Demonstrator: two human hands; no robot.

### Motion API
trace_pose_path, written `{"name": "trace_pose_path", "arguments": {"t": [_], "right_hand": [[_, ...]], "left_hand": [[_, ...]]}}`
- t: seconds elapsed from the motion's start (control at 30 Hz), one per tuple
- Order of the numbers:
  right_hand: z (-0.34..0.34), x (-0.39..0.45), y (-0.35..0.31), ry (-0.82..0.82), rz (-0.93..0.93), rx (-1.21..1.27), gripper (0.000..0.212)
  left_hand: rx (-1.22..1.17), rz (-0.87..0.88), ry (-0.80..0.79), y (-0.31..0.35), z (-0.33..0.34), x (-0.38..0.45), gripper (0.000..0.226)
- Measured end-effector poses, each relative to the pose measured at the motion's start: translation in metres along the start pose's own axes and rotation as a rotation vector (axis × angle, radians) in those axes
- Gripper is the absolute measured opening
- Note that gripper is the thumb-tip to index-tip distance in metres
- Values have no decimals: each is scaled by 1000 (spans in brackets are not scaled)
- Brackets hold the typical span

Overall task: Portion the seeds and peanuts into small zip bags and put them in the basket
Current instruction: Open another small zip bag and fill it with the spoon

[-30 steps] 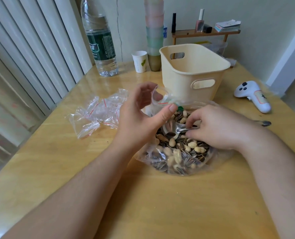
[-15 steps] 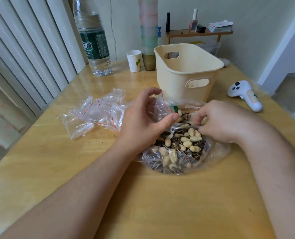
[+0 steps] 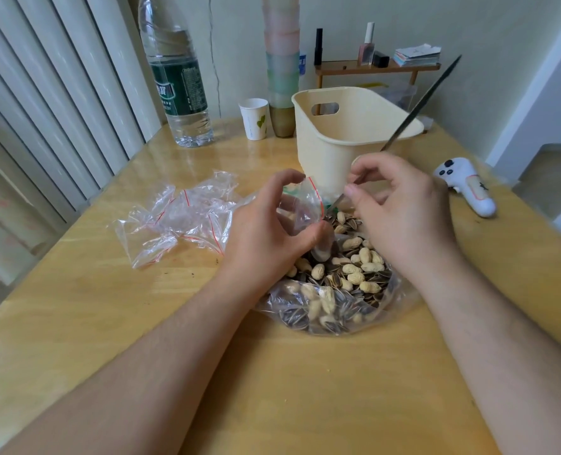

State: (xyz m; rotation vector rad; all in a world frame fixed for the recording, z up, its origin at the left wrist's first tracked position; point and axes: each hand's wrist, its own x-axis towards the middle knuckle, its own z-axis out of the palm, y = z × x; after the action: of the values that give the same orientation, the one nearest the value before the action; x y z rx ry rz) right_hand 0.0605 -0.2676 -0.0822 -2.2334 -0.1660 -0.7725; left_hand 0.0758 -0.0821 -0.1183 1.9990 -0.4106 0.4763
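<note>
A large clear bag (image 3: 344, 284) of striped sunflower seeds and peanuts lies open on the wooden table. My left hand (image 3: 266, 238) pinches a small red-striped zip bag (image 3: 307, 205) and holds it open just above the pile. My right hand (image 3: 400, 205) grips a metal spoon (image 3: 417, 103). Its handle points up and to the right, and its bowl tips down into the small bag's mouth. The cream basket (image 3: 325, 152) stands right behind both hands, and what I see of its inside is bare.
A heap of empty small zip bags (image 3: 180, 218) lies left of my left hand. At the back stand a water bottle (image 3: 177, 83), a paper cup (image 3: 254, 118) and stacked plastic cups (image 3: 282, 60). A white controller (image 3: 469, 188) lies at the right.
My right hand has lifted the spoon out of the seed pile and tilted it into the small zip bag. My left hand has raised the bag slightly.
</note>
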Motion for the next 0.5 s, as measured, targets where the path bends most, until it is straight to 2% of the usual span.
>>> {"name": "trace_pose_path", "arguments": {"t": [0.1,0.17,0.23,0.3,0.37,0.43,0.5], "right_hand": [[13,-4,-3,94,77,355,52],[13,-2,-5,78,161,539,54],[8,1,-2,-23,189,613,49],[4,3,6,-187,129,501,38],[1,4,14,-312,21,254,9],[-1,4,20,-302,-20,186,13],[-1,5,21,-181,-16,227,14]], "left_hand": [[-6,1,66,0,0,0,58],[-25,-12,105,-2,-3,0,56],[-56,-30,120,-1,-5,0,56],[-84,-31,132,0,-7,0,54],[-97,-32,134,0,-11,0,52],[-86,-41,113,-2,-14,2,51],[-38,-44,127,-3,-19,4,53]]}}
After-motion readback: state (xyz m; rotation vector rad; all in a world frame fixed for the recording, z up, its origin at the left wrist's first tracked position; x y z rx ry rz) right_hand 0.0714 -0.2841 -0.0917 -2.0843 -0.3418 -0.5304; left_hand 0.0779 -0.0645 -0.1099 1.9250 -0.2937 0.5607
